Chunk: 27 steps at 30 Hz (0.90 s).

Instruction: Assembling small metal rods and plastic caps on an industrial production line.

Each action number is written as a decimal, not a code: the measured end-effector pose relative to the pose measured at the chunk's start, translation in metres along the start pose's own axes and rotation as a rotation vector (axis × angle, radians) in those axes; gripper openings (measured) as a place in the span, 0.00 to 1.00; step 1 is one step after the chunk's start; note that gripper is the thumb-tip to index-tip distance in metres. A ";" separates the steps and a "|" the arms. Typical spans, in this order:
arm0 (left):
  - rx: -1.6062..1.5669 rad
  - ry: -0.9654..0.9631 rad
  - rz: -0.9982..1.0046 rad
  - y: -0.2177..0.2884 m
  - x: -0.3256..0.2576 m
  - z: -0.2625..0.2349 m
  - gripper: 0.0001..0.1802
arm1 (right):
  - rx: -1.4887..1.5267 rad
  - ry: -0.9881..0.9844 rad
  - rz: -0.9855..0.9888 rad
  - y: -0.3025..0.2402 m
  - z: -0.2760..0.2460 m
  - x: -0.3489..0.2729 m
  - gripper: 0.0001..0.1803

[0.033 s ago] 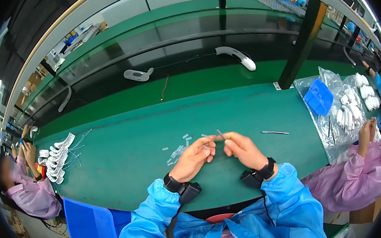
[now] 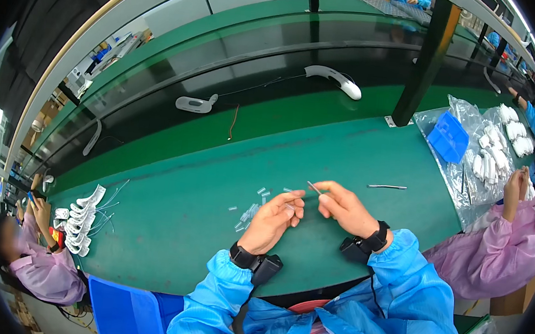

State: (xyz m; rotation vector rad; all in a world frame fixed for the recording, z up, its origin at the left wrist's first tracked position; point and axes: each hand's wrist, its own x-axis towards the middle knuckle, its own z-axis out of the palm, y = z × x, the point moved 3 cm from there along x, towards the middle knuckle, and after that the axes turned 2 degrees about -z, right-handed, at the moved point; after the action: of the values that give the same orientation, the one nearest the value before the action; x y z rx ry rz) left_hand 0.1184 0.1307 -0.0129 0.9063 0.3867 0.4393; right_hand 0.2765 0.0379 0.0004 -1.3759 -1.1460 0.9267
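Observation:
My right hand (image 2: 344, 210) pinches a thin grey stick (image 2: 313, 187) between thumb and index finger, its tip pointing up and left. To its left, my left hand (image 2: 270, 223) has its fingers curled, with a small clear tube (image 2: 289, 208) showing at the fingertips, partly hidden. A narrow gap separates the two hands. Beside my left hand lies a loose pile of short clear tubes (image 2: 249, 213) on the green table (image 2: 167, 222). Another slim metallic rod (image 2: 387, 187) rests on the table to the right of my right hand.
White curved parts with wires (image 2: 83, 222) lie at the left. A blue bin (image 2: 448, 137) and bagged white parts (image 2: 490, 158) sit at the right. White housings (image 2: 335, 81) rest on the dark belt beyond. Co-workers in pink sleeves (image 2: 485, 262) sit at both sides.
My right hand has drawn slightly away from my left, its fingers still pinching the stick. The fingertips, close together before, now stand apart.

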 end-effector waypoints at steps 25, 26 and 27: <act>-0.112 0.062 -0.113 -0.005 0.002 -0.019 0.12 | -0.287 0.017 -0.230 -0.020 0.009 -0.011 0.07; -0.108 0.061 -0.113 -0.005 0.002 -0.019 0.12 | -0.292 0.020 -0.227 -0.020 0.009 -0.011 0.07; -0.092 0.070 -0.108 -0.005 0.002 -0.019 0.11 | -0.306 0.024 -0.240 -0.021 0.009 -0.011 0.07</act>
State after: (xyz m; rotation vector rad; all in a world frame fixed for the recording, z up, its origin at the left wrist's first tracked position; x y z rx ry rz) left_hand 0.1116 0.1417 -0.0282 0.7784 0.4731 0.3870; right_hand 0.2623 0.0284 0.0191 -1.4461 -1.4417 0.5784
